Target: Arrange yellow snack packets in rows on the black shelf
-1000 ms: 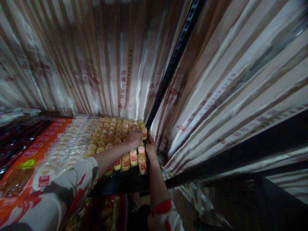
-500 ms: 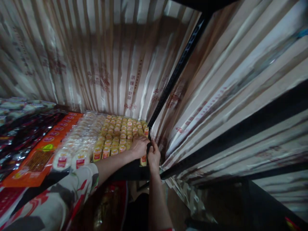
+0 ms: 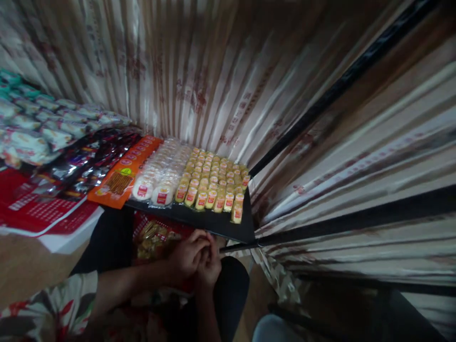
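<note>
My left hand [image 3: 187,254] and my right hand [image 3: 210,263] are pressed together below the front edge of a black shelf [image 3: 213,224]. Both have curled fingers, and what they pinch between them is hidden. On the shelf lie rows of small yellow packs with red labels [image 3: 213,183], with round white-wrapped packs [image 3: 160,173] to their left. A red bag of golden snacks [image 3: 155,232] lies just under the shelf, behind my hands.
A long orange packet [image 3: 123,173] and dark shiny packets [image 3: 89,159] lie left of the white packs, with pale bags [image 3: 32,128] and red printed sheets [image 3: 35,209] beyond. Striped shiny curtain [image 3: 213,80] hangs behind and right. Black rack bars [image 3: 342,83] cross it.
My hands have come off the yellow packs at the shelf's right corner and dropped below its front edge, held together. My view has swung down and back.
</note>
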### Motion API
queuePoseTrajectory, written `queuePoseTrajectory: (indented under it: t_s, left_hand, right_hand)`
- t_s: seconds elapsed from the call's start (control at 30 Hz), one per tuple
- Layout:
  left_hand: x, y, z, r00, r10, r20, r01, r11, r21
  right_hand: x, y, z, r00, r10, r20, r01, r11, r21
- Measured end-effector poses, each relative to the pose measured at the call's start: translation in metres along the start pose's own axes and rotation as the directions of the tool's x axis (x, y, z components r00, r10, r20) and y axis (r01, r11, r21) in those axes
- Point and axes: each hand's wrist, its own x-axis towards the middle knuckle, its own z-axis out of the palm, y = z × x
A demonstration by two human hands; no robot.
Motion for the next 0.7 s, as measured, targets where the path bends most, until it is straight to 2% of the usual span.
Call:
queuePoseTrajectory:
  t_s: [0.07, 0.13, 0.2, 0.27, 0.37, 0.43, 0.5, 0.57, 0.7]
  left_hand:
    - [-0.032, -0.022, 0.003, 0.976, -0.213, 0.04, 0.211, 0.976, 0.05]
    - [-0.054, -0.046, 0.005, 0.907, -0.402, 0.126, 0.385, 0.913, 0.135]
    - [-0.068, -0.067, 0.004, 0.849, -0.493, 0.191, 0.461, 0.867, 0.191]
    - [-0.075, -0.084, 0.0, 0.809, -0.553, 0.2, 0.504, 0.827, 0.248]
    - [-0.078, -0.105, -0.006, 0.771, -0.609, 0.184, 0.551, 0.784, 0.286]
    - [-0.078, -0.119, -0.005, 0.762, -0.619, 0.191, 0.582, 0.783, 0.22]
    - [-0.075, -0.135, -0.001, 0.751, -0.634, 0.184, 0.619, 0.773, 0.137]
    - [-0.069, -0.15, 0.006, 0.726, -0.667, 0.168, 0.662, 0.744, 0.094]
    - [-0.048, -0.167, 0.015, 0.638, -0.753, 0.159, 0.752, 0.654, 0.08]
  right_hand:
    - [-0.026, 0.013, 0.02, 0.98, 0.076, 0.182, -0.066, 0.996, -0.058]
    - [-0.04, 0.024, 0.039, 0.907, 0.135, 0.4, -0.082, 0.986, -0.147]
    - [-0.046, 0.029, 0.055, 0.805, 0.172, 0.567, -0.042, 0.971, -0.235]
    - [-0.046, 0.028, 0.068, 0.738, 0.16, 0.655, 0.048, 0.956, -0.289]
    - [-0.045, 0.025, 0.082, 0.669, 0.142, 0.73, 0.133, 0.943, -0.305]
    - [-0.043, 0.024, 0.088, 0.622, 0.182, 0.762, 0.155, 0.925, -0.348]
    - [-0.039, 0.028, 0.093, 0.594, 0.23, 0.771, 0.168, 0.901, -0.399]
    - [-0.031, 0.035, 0.096, 0.59, 0.264, 0.763, 0.163, 0.886, -0.433]
    - [-0.011, 0.05, 0.099, 0.603, 0.299, 0.739, 0.144, 0.871, -0.47]
